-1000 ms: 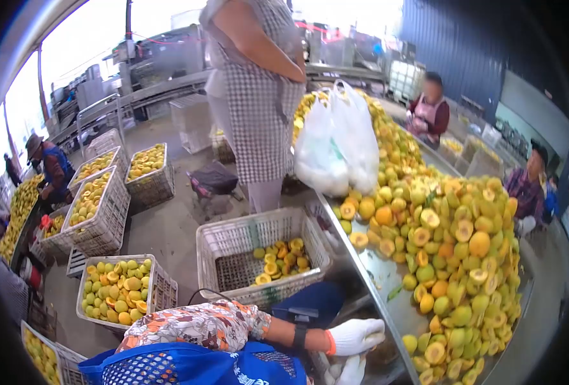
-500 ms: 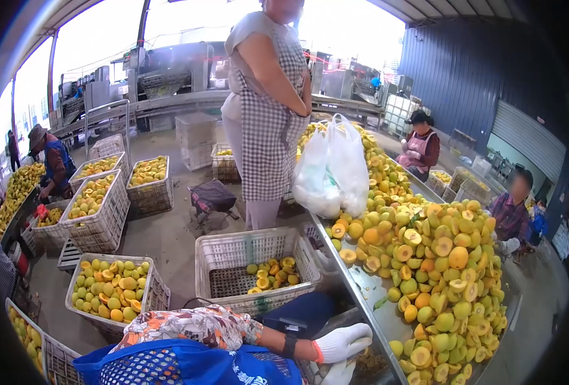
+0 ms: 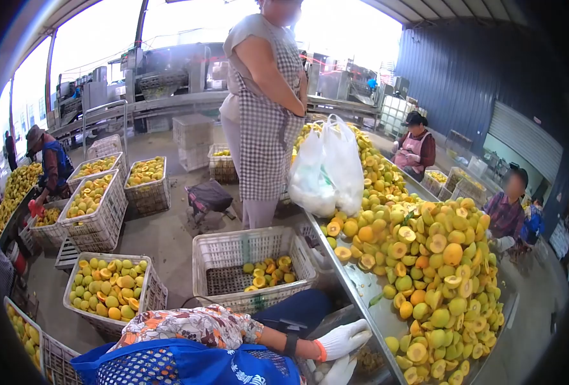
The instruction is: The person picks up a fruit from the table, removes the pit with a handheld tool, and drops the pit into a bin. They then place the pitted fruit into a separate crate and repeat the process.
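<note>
My left hand (image 3: 344, 340), in a white glove with an orange cuff, reaches right toward the metal rim (image 3: 373, 337) of a sorting table. Its fingers are stretched out and a little apart, with nothing visible in them. Just below it, my right hand (image 3: 339, 372), also in a white glove, is cut off by the bottom edge, and its grip is hidden. Right of both hands lies a large heap of halved yellow-green fruit (image 3: 438, 282), apparently stone fruit. Beyond my left arm stands a white plastic crate (image 3: 252, 242) with some fruit halves in one corner.
A standing person (image 3: 265, 122) in a checked apron is ahead, beside a white plastic bag (image 3: 329, 170) on the table's corner. A full crate (image 3: 159, 292) of fruit stands at the left, with more crates behind. A dark low stool (image 3: 209, 197) is on the floor. Other people sit around.
The view has shifted slightly, so most things sit a little further left. My hands stay near the table's rim, the left one's fingers slightly more spread. The seated person in pink has moved their hands.
</note>
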A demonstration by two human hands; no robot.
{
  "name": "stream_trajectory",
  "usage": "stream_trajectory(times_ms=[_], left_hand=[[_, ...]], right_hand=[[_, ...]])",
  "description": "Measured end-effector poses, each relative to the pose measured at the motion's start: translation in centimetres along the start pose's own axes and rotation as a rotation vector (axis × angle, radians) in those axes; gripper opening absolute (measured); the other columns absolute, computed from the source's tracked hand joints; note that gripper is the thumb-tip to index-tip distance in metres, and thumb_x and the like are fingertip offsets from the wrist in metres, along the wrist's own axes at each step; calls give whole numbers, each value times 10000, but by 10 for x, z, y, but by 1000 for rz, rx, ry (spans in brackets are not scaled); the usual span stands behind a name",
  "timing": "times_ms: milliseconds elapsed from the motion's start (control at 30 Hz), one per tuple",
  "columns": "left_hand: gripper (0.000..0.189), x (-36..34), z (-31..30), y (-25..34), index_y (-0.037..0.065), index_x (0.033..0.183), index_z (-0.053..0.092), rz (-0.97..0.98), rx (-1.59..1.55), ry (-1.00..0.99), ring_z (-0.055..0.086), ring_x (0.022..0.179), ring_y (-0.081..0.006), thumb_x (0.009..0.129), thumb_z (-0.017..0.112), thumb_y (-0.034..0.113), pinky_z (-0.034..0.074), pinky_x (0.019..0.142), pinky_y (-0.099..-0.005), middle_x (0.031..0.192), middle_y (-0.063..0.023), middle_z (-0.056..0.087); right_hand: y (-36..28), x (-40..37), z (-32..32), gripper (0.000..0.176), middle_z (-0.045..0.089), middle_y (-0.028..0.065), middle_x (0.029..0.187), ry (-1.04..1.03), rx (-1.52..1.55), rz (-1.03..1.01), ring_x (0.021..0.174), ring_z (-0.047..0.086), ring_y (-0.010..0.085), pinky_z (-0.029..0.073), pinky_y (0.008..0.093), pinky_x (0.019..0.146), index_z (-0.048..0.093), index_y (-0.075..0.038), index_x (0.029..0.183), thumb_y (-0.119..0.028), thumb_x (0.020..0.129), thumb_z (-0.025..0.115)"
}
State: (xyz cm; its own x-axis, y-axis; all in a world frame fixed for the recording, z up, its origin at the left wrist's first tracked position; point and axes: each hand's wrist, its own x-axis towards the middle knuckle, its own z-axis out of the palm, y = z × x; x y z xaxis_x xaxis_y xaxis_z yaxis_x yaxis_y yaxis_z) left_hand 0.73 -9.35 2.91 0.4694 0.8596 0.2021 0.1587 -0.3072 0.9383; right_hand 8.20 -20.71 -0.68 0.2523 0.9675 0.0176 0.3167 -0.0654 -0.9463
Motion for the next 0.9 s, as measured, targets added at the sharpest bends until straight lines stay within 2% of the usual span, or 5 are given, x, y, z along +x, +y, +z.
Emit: stream_trajectory(times_ms=[300,400,567,667,900], left_hand=[[248,2,-16,6,52,1118,570,187,81,-48,630,961,-320,1036,533,283,509,869,-395,1017,-152,637],[263,12,-23,11,45,1067,569,138,162,-142,636,851,-374,1031,529,303,513,770,-438,892,-196,624],[211,17,-28,-3,57,1005,601,-40,70,-233,649,750,-200,1021,527,253,527,721,-347,797,-89,651],[234,19,-27,-3,49,974,614,-119,7,-215,621,709,-155,1021,529,262,522,703,-315,775,-55,643],[305,27,-31,-10,30,980,640,-120,-15,-290,628,727,-150,1033,506,299,519,703,-329,781,-56,667]], right_hand=[[-9,4,-1,776,471,363,1409,-23,327,214,1280,448,547,384,520,1098,439,61,1452,-422,905,702],[16,-3,2,760,462,377,1411,-157,-26,145,1263,449,580,381,534,1098,396,61,1489,-297,893,705],[-11,7,4,296,582,98,879,-58,547,232,740,600,252,513,398,620,571,-69,1221,-283,1017,579],[-30,9,5,236,273,-87,542,-130,876,511,367,269,64,214,248,349,481,-233,899,-386,1077,462],[-54,11,-2,269,301,-61,555,-162,1044,720,370,257,92,212,266,359,483,-211,916,-414,1085,431]])
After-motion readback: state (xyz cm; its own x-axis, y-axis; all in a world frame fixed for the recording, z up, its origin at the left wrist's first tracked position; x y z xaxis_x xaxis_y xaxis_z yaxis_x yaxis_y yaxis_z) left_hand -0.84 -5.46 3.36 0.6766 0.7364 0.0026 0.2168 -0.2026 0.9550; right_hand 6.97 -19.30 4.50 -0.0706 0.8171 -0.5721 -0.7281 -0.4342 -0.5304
